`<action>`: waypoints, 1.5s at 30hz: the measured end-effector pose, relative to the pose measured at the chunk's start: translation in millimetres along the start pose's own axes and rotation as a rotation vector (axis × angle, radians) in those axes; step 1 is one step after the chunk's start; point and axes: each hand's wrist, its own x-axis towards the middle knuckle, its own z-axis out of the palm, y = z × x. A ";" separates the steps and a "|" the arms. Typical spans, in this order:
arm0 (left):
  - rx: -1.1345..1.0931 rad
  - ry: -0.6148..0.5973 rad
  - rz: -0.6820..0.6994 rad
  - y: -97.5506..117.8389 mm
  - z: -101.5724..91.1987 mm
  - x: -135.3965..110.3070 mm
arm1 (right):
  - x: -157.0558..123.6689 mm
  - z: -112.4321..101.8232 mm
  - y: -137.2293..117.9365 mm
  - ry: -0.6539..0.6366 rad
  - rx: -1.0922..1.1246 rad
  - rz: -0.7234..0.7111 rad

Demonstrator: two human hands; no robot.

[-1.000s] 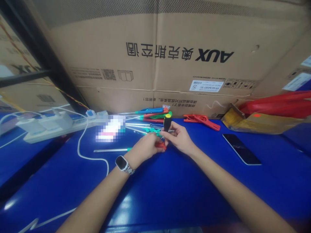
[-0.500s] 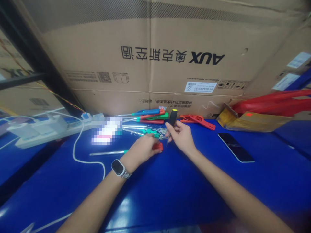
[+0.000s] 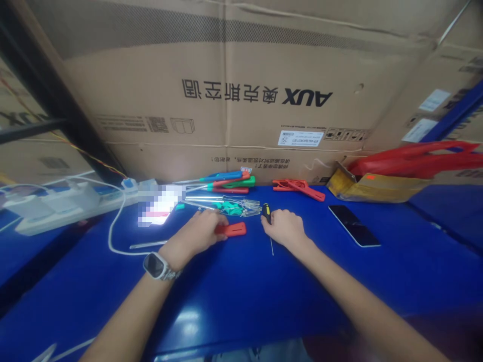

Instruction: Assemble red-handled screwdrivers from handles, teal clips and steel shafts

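Working low over the blue table (image 3: 241, 301), a person curls the left hand (image 3: 198, 235) on one end of a red handle (image 3: 233, 230) and closes the right hand (image 3: 286, 227) round a black-and-yellow screwdriver (image 3: 267, 213); keeping that handle flat and steady looks wise. Beyond lie loose screwdrivers (image 3: 226, 180) and an AUX carton (image 3: 241, 100).

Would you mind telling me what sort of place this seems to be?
Probably a storeroom or workshop bench: a large brown cardboard AUX carton stands behind the blue tabletop, with colour-handled screwdrivers piled beside it.
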 end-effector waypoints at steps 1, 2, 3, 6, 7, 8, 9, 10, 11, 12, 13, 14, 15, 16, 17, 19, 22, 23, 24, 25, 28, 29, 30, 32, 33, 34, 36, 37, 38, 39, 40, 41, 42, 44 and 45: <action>-0.004 -0.011 0.019 1.5 -1.1 0.0 | -0.7 -0.6 1.1 0.012 0.016 0.002; -0.008 -0.017 0.038 4.1 -2.5 -0.1 | -2.1 -1.9 2.5 0.036 0.040 0.002; -0.009 -0.017 0.057 7.6 -4.0 -0.4 | -4.4 -4.1 3.8 0.077 0.073 -0.017; 0.011 0.016 0.120 20.8 -8.2 -2.8 | -14.3 -14.0 4.2 0.222 0.203 -0.284; 0.021 0.037 0.144 25.3 -9.2 -3.6 | -17.3 -17.4 2.8 0.233 0.241 -0.437; 0.029 0.058 0.170 29.2 -10.2 -4.2 | -19.4 -20.4 0.8 0.208 0.268 -0.573; 0.036 0.079 0.194 32.4 -11.1 -4.4 | -20.3 -22.6 -1.5 0.167 0.286 -0.673; 0.044 0.098 0.218 34.7 -12.0 -4.2 | -20.0 -24.0 -3.8 0.112 0.302 -0.744; 0.052 0.117 0.237 36.2 -13.0 -3.6 | -18.4 -24.7 -5.6 0.058 0.316 -0.783; 0.061 0.135 0.254 37.0 -14.1 -2.4 | -15.7 -25.1 -6.7 0.016 0.329 -0.802; 0.070 0.155 0.270 37.3 -15.0 -0.9 | -12.2 -25.4 -6.8 -0.010 0.340 -0.812; 0.077 0.183 0.283 37.3 -15.6 1.0 | -8.4 -25.9 -5.9 -0.019 0.348 -0.817; 0.083 0.222 0.293 37.2 -15.8 3.1 | -4.5 -26.8 -4.0 -0.014 0.352 -0.817; 0.085 0.270 0.301 37.2 -15.3 5.4 | -0.6 -28.0 -1.2 0.002 0.350 -0.812; 0.086 0.319 0.307 37.4 -14.0 7.6 | 3.0 -29.5 2.5 0.016 0.349 -0.801; 0.079 0.407 0.314 38.1 -9.4 11.8 | 9.9 -32.1 11.7 0.053 0.350 -0.774; 0.081 0.471 0.285 37.7 -0.9 17.7 | 19.4 -31.8 27.8 0.084 0.337 -0.760; 0.100 0.471 0.262 36.9 1.3 19.8 | 22.5 -30.3 33.4 0.081 0.334 -0.750; 0.125 0.466 0.235 35.9 2.9 22.0 | 25.6 -28.1 39.0 0.073 0.333 -0.734; 0.155 0.450 0.211 35.0 4.0 24.4 | 28.7 -25.4 44.3 0.063 0.335 -0.713; 0.216 0.384 0.178 33.7 6.3 32.2 | 39.4 -16.8 57.5 0.060 0.346 -0.670; 0.221 0.368 0.177 33.8 7.3 34.6 | 43.5 -14.5 60.1 0.066 0.347 -0.666; 0.219 0.355 0.179 33.8 8.5 36.5 | 47.9 -12.6 61.5 0.073 0.347 -0.666; 0.196 0.345 0.175 32.1 11.4 38.5 | 57.3 -10.4 60.4 0.067 0.346 -0.676; 0.183 0.341 0.171 29.8 12.7 38.4 | 62.2 -9.8 58.2 0.060 0.347 -0.687; 0.168 0.333 0.161 26.1 13.6 37.6 | 67.2 -9.3 55.0 0.050 0.343 -0.701; 0.137 0.312 0.122 14.9 14.3 34.7 | 77.0 -7.8 46.6 0.040 0.334 -0.720; 0.113 0.302 0.085 8.0 13.9 33.1 | 81.5 -6.5 41.9 0.032 0.328 -0.726; 0.086 0.304 0.044 0.7 13.4 31.9 | 85.8 -5.0 37.1 0.026 0.320 -0.725; 0.067 0.297 0.010 -6.3 12.9 31.3 | 89.7 -3.2 32.3 0.024 0.310 -0.719; 0.060 0.295 -0.020 -12.5 12.6 31.4 | 93.2 -1.2 27.6 0.027 0.297 -0.710; 0.059 0.294 -0.038 -17.7 12.6 32.2 | 96.3 0.6 23.2 0.033 0.279 -0.699; 0.063 0.292 -0.043 -21.6 13.1 33.7 | 98.8 2.3 19.1 0.044 0.256 -0.686; 0.075 0.285 -0.043 -25.6 15.1 37.6 | 102.6 4.6 12.1 0.063 0.211 -0.662; 0.082 0.279 -0.046 -26.0 16.3 39.6 | 103.8 5.1 9.3 0.070 0.202 -0.648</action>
